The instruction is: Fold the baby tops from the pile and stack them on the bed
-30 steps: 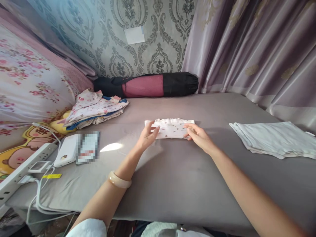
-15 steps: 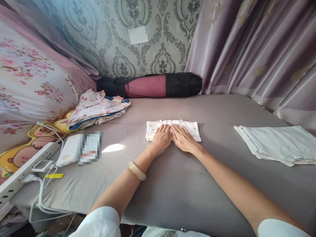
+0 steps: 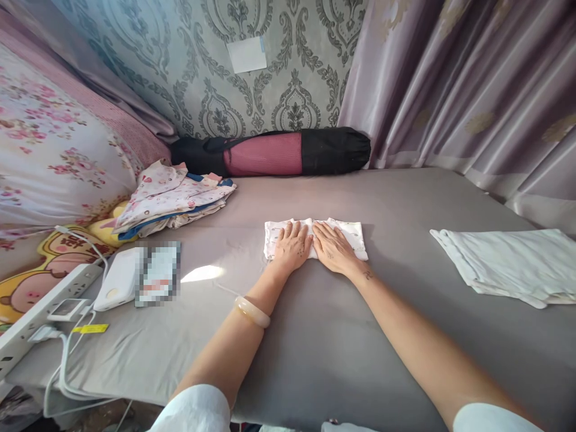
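A small white cloth (image 3: 356, 235) with a fine print lies folded into a flat rectangle on the grey bed sheet (image 3: 315, 336). My left hand (image 3: 293, 246) presses flat on its left half, fingers stretched out, with a pale bangle (image 3: 252, 312) on that wrist. On the right half rests my right hand (image 3: 332, 247), palm down and fingers extended. The two hands lie side by side near the cloth's middle and cover much of it. Neither grips anything.
Folded pale fabric (image 3: 508, 264) lies at the right. Stacked printed clothes (image 3: 175, 195) are at the left, beyond a white power bank (image 3: 117, 279), a blurred packet (image 3: 157, 273) and a power strip (image 3: 49, 306) with cables. A rolled mat (image 3: 265, 153) lies along the wall.
Both hands stay flat on the cloth; the fingers have shifted slightly forward and the left hand a little left. The view has turned slightly.
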Demonstrator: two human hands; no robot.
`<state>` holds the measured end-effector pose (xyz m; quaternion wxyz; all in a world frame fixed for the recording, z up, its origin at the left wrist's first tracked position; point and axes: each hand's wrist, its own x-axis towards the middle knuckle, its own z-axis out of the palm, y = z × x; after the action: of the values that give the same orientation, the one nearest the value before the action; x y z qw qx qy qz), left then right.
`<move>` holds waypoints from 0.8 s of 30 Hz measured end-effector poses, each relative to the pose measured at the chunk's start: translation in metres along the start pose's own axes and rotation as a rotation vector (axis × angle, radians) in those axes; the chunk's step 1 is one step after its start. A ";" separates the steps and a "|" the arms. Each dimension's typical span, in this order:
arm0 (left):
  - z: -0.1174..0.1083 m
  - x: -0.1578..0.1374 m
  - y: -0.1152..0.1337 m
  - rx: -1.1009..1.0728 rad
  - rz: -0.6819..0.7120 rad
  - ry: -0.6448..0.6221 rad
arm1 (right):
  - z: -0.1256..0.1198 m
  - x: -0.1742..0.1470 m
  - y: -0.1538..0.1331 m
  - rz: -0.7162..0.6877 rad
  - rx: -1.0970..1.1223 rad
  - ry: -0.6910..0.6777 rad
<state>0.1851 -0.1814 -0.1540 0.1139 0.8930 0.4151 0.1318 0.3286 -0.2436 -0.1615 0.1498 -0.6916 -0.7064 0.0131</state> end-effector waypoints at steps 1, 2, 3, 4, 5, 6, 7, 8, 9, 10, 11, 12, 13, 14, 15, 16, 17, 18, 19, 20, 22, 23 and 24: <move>0.000 -0.001 0.000 0.003 0.005 0.011 | -0.001 -0.001 0.000 0.000 0.002 -0.001; -0.001 -0.002 0.001 0.007 0.012 0.025 | -0.003 -0.001 -0.001 0.002 0.001 0.000; -0.002 -0.003 0.002 0.012 0.021 0.044 | -0.005 -0.002 -0.001 0.004 -0.001 0.005; -0.003 -0.004 0.003 0.016 0.032 0.067 | -0.007 -0.003 -0.001 0.007 -0.005 0.015; -0.004 -0.005 0.004 0.020 0.048 0.089 | -0.008 -0.003 -0.002 0.007 -0.009 0.028; -0.005 -0.006 0.005 0.023 0.064 0.104 | -0.009 -0.004 -0.002 0.005 -0.013 0.039; -0.005 -0.006 0.005 0.026 0.078 0.105 | -0.010 -0.005 -0.002 0.000 -0.014 0.046; -0.004 -0.007 0.005 0.026 0.088 0.092 | -0.009 -0.005 -0.002 -0.004 -0.013 0.048; -0.003 -0.007 0.005 0.025 0.091 0.066 | -0.008 -0.006 -0.001 -0.005 -0.009 0.044; -0.001 -0.007 0.004 0.022 0.089 0.035 | -0.007 -0.006 -0.001 -0.006 -0.006 0.038; 0.001 -0.006 0.003 0.015 0.083 0.006 | -0.006 -0.006 -0.001 -0.007 -0.002 0.030; 0.002 -0.006 0.002 0.005 0.075 -0.014 | -0.004 -0.006 -0.001 -0.007 -0.001 0.024; 0.003 -0.006 0.001 -0.004 0.068 -0.025 | -0.003 -0.006 -0.001 -0.007 0.000 0.020; 0.004 -0.005 0.000 -0.010 0.064 -0.029 | -0.003 -0.006 -0.001 -0.006 -0.001 0.018; 0.004 -0.005 0.000 -0.011 0.062 -0.029 | -0.002 -0.006 -0.001 -0.006 -0.002 0.016; 0.004 -0.005 0.000 -0.008 0.060 -0.028 | -0.002 -0.006 -0.001 -0.004 -0.005 0.014; 0.004 -0.005 0.000 -0.003 0.057 -0.029 | -0.002 -0.005 -0.001 -0.002 -0.007 0.013; 0.003 -0.005 0.001 0.000 0.056 -0.031 | -0.002 -0.005 -0.001 0.001 -0.011 0.012; 0.002 -0.005 0.001 -0.001 0.054 -0.034 | -0.003 -0.005 -0.001 0.002 -0.013 0.011; 0.001 -0.005 0.002 -0.006 0.052 -0.036 | -0.003 -0.005 -0.001 0.001 -0.014 0.011; -0.001 -0.006 0.003 -0.022 0.047 -0.039 | -0.003 -0.005 -0.001 -0.006 -0.013 0.010; -0.002 -0.007 0.003 -0.031 0.045 -0.038 | -0.004 -0.006 -0.001 -0.009 -0.012 0.012; -0.004 -0.008 0.003 -0.037 0.043 -0.032 | -0.004 -0.006 0.000 -0.010 -0.013 0.016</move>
<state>0.1814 -0.1893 -0.1507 0.1340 0.9015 0.3913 0.1275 0.3294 -0.2507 -0.1584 0.1509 -0.6893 -0.7086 0.0022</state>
